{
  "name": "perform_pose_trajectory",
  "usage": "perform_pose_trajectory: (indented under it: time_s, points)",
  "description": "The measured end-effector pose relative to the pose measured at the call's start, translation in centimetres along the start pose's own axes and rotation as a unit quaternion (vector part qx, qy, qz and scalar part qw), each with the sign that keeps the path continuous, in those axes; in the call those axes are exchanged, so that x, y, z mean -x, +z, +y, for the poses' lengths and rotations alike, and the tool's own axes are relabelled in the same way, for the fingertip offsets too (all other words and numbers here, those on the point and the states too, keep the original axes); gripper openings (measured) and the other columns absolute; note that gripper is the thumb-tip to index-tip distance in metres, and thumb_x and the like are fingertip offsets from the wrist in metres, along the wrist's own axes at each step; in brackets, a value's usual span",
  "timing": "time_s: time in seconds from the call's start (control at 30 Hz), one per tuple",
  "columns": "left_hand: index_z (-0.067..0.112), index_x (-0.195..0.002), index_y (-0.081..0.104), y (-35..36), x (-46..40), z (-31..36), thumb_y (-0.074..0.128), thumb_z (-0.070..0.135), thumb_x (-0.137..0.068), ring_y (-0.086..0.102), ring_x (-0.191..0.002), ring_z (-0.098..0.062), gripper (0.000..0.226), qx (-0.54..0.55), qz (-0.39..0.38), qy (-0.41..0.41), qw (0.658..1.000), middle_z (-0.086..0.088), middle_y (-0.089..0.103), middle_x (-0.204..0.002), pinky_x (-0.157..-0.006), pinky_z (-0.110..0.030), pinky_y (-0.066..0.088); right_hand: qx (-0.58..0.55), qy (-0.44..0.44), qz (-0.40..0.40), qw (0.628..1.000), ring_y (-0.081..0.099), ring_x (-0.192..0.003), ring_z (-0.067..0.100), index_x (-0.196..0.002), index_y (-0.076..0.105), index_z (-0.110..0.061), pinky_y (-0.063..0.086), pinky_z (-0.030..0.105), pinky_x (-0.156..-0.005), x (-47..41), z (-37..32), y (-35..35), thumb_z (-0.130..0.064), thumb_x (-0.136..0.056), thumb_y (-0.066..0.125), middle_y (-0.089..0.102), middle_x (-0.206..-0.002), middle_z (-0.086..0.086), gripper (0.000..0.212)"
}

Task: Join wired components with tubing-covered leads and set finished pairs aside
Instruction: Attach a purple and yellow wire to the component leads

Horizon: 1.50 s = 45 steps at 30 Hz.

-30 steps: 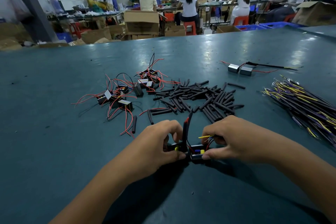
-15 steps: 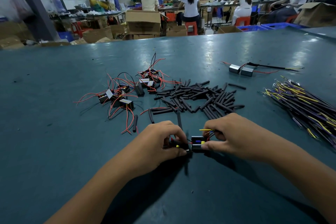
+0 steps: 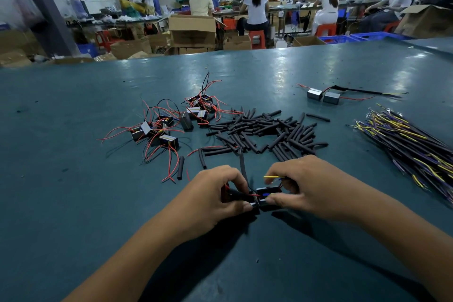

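Near the front edge of the green table [image 3: 73,203], you hold two small black components side by side, touching: your left hand [image 3: 210,197] curls its fingers round the left component [image 3: 241,197], and your right hand [image 3: 310,187] pinches the right component [image 3: 268,195] between thumb and fingers. A black tubing-covered lead [image 3: 243,167] rises between them, and a yellow wire [image 3: 273,176] sticks out by your right fingers. Keep both bodies flat on the table and square, so the short red lead meets its partner without strain, and work the joint close in. Then, I judge, this pair goes beside the finished pair [image 3: 323,96] far right. No brand, label or writing is readable anywhere on these parts.
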<state>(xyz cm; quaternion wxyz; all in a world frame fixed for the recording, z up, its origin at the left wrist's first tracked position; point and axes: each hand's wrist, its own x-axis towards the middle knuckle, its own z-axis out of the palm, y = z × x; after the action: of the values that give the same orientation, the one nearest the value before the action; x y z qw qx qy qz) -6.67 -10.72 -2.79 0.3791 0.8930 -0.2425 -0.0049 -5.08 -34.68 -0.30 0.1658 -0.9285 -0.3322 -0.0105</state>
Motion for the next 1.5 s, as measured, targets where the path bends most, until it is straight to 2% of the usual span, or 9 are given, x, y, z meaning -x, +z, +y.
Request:
perform_pose_trajectory:
  time_s: [0.17,0.33,0.6,0.73,0.87,1.03,1.3,1.4,1.5]
  points:
    - [0.028,-0.084,0.061,0.1,-0.1,0.2,0.081,0.02,-0.082,0.055,-0.074,-0.01,0.022,-0.002,0.005,0.019,1.0,0.008,0.056,-0.083,-0.066,-0.025,0.044,-0.087,-0.027,0.123,0.988,0.047,-0.06,-0.001,-0.098,0.065,-0.029,0.031,0.015,-0.056,0.0,-3.7,1.7,-0.052,-0.082,0.069,0.044,-0.058,-0.023,0.028]
    - [0.024,-0.085,0.062,0.1,-0.1,0.5,0.075,0.013,-0.082,0.057,-0.079,-0.016,0.017,0.016,0.003,0.031,0.999,0.0,0.059,-0.086,-0.072,-0.038,0.048,-0.07,-0.026,0.156,0.985,0.056,-0.071,0.009,-0.097,0.069,-0.024,0.043,0.032,-0.066,-0.9,-4.9,2.6,-0.036,-0.088,0.07,0.066,-0.08,-0.013,0.015]
    - [0.028,-0.087,0.052,0.3,-0.2,0.8,0.083,0.029,-0.08,0.054,-0.069,-0.031,0.032,0.021,0.012,-0.012,1.0,-0.014,0.06,-0.078,-0.06,-0.043,0.048,-0.115,0.002,0.193,0.974,0.042,-0.052,0.005,-0.082,0.065,-0.025,0.03,0.024,-0.053,-0.9,-3.2,2.2,-0.026,-0.086,0.072,0.04,-0.051,-0.015,0.008]
    - [0.028,-0.09,0.058,0.0,0.0,0.9,0.082,0.029,-0.08,0.056,-0.073,-0.015,0.027,-0.016,0.015,0.0,1.0,0.004,0.061,-0.085,-0.069,-0.039,0.052,-0.175,0.002,0.189,0.966,0.042,-0.05,0.009,-0.075,0.06,-0.032,0.032,0.02,-0.049,-0.7,-2.3,2.1,-0.023,-0.087,0.075,0.048,-0.052,-0.006,0.021]
    - [0.028,-0.096,0.059,-0.2,-0.1,1.5,0.075,0.021,-0.083,0.054,-0.086,-0.008,0.021,-0.034,0.099,0.059,0.993,0.016,0.057,-0.092,-0.069,-0.012,0.04,-0.185,-0.005,0.182,0.966,0.046,-0.051,0.017,-0.076,0.061,-0.032,0.036,0.028,-0.049,-0.7,-2.0,2.1,-0.025,-0.088,0.074,0.054,-0.055,0.0,0.019]
    - [0.025,-0.097,0.065,0.4,-0.2,2.5,0.067,0.021,-0.087,0.061,-0.082,-0.016,0.012,0.097,0.127,0.06,0.985,0.01,0.064,-0.088,-0.073,-0.029,0.051,-0.198,-0.002,0.168,0.966,0.041,-0.048,0.008,-0.08,0.067,-0.026,0.032,0.021,-0.047,-0.7,-1.9,2.0,-0.024,-0.087,0.075,0.051,-0.054,-0.004,0.011]
    - [0.02,-0.094,0.065,1.0,-0.4,2.4,0.069,0.016,-0.093,0.061,-0.075,-0.006,0.005,0.105,0.142,0.05,0.983,0.009,0.065,-0.084,-0.068,-0.02,0.049,-0.237,-0.002,0.138,0.962,0.041,-0.05,0.003,-0.087,0.063,-0.03,0.033,0.014,-0.05,-0.8,-1.4,1.9,-0.028,-0.085,0.075,0.051,-0.058,-0.009,0.013]
    - [0.021,-0.092,0.063,1.1,-0.3,2.2,0.066,0.016,-0.094,0.059,-0.071,-0.003,0.005,0.11,0.141,0.043,0.983,0.01,0.065,-0.081,-0.066,-0.02,0.048,-0.319,0.01,0.086,0.944,0.048,-0.059,0.003,-0.098,0.05,-0.037,0.042,0.02,-0.058,-0.6,-0.6,1.3,-0.038,-0.08,0.073,0.055,-0.07,-0.009,0.029]
    - [0.021,-0.092,0.063,1.3,-0.3,2.2,0.065,0.021,-0.093,0.063,-0.073,-0.013,0.002,0.125,0.133,0.038,0.982,0.004,0.067,-0.081,-0.068,-0.035,0.054,-0.371,-0.008,0.077,0.925,0.051,-0.068,0.008,-0.095,0.051,-0.034,0.045,0.029,-0.063,-0.6,-0.1,0.7,-0.033,-0.085,0.069,0.057,-0.078,-0.01,0.021]
